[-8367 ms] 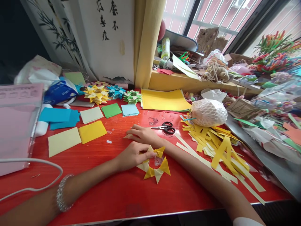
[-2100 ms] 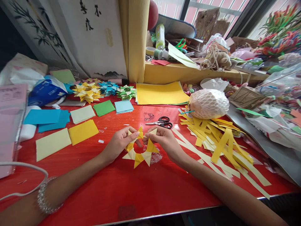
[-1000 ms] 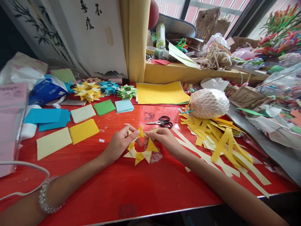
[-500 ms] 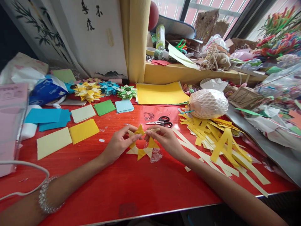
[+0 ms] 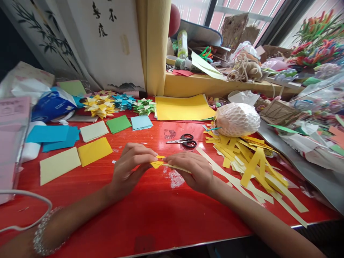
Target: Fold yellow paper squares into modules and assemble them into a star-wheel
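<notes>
Between my two hands, over the middle of the red table, a folded-paper ring (image 5: 156, 164) of yellow and cream points is tilted almost edge-on. My left hand (image 5: 129, 168) has its fingers closed round the ring's left side. From the right, my right hand (image 5: 193, 170) is bent over the other side with its fingers together, and a cream edge of paper shows under them. Much of the ring is hidden by the fingers. Just beyond the hands lie black-handled scissors (image 5: 176, 141). Yellow and cream paper strips (image 5: 252, 166) are heaped to the right of my right hand.
Yellow (image 5: 95, 152), cream (image 5: 60, 166), blue (image 5: 48, 133) and green (image 5: 118, 124) paper rectangles lie to the left. Finished paper rings (image 5: 99, 105) and yellow sheets (image 5: 184, 107) line the back. A net-wrapped round object (image 5: 238, 120) stands behind the strips. A white cable (image 5: 34, 193) curves at left.
The ring has gone from facing me to nearly edge-on. Both hands have turned over it, now covering most of it, and the left forearm has shifted slightly.
</notes>
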Demonstrator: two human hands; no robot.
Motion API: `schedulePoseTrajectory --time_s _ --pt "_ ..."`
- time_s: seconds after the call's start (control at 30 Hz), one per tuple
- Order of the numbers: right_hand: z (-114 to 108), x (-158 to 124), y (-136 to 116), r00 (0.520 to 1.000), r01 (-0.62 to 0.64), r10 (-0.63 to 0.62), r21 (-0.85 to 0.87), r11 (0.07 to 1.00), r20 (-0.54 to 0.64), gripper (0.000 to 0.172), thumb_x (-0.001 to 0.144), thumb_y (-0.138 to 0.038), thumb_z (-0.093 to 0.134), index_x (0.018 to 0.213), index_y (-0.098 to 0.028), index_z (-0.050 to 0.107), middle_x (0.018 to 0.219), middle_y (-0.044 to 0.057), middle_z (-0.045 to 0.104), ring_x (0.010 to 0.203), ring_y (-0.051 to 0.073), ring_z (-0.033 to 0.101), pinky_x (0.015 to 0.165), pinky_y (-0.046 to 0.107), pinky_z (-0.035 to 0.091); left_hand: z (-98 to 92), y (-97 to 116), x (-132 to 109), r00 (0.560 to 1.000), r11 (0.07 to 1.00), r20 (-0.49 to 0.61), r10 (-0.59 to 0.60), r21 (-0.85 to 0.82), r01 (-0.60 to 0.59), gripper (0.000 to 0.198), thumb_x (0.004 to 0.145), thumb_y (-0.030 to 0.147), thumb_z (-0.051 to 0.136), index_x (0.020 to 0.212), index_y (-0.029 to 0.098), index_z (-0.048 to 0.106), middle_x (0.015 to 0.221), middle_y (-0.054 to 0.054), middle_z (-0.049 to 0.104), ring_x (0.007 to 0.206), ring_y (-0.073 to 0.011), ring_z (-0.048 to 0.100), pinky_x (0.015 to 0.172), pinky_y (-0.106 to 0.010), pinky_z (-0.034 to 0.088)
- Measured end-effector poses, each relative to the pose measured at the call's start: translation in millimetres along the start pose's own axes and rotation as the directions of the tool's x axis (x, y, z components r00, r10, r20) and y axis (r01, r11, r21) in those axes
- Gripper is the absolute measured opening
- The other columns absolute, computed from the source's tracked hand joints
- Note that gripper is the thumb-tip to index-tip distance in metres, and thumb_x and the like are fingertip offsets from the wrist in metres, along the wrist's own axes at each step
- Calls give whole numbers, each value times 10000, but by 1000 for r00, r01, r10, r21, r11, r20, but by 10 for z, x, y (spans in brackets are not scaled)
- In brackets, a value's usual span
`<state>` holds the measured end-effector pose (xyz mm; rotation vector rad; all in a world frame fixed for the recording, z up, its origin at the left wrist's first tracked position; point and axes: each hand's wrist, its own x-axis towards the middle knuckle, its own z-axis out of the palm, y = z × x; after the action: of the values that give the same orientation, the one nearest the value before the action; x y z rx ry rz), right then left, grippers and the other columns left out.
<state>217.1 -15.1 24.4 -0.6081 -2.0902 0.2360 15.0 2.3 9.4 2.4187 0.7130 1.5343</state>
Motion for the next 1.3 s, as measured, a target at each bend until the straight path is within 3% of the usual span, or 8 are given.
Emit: schedulePoseTrajectory --time_s 0.13,0.33,0.8,1.0,1.3 --pt "7 -2 -18 999 -38 38 -18 999 -13 220 854 -112 436 1000 -197 576 840 68 709 758 154 667 678 275 530 1 -11 0 1000 1000 2 4 14 -4 127 838 177 520 930 252 564 870 -26 658 816 -172 570 710 -328 453" --pt "4 0 -19 999 32 -31 -101 994 9 196 831 -93 482 983 -164 584 819 80 710 744 160 666 662 262 534 8 -17 -6 1000 1000 15 0 -22 0 169 825 130 533 948 241 566 869 -26 651 814 -170 561 703 -329 444" --pt "1 -5 -13 999 45 -43 -99 994 21 207 816 -67 490 989 -160 555 807 73 705 730 151 660 659 248 528 28 -25 -35 996 994 35 -76 -81 79 156 830 151 541 955 243 558 834 -18 648 806 -162 549 711 -329 452" --pt "31 -11 5 994 87 -95 -118 989 -58 165 804 -53 519 942 -132 560 781 65 705 693 137 664 621 230 533 40 -46 -42 997 991 32 -65 -118 69 176 813 118 559 954 224 566 790 -20 642 785 -164 534 676 -329 459" --pt "32 -11 2 996 60 -68 -125 990 -56 163 798 -59 529 932 -146 560 773 46 707 687 127 665 626 215 531 43 -57 -55 994 986 54 -96 -130 102 216 807 89 556 972 228 568 796 -21 624 787 -158 529 677 -320 470"
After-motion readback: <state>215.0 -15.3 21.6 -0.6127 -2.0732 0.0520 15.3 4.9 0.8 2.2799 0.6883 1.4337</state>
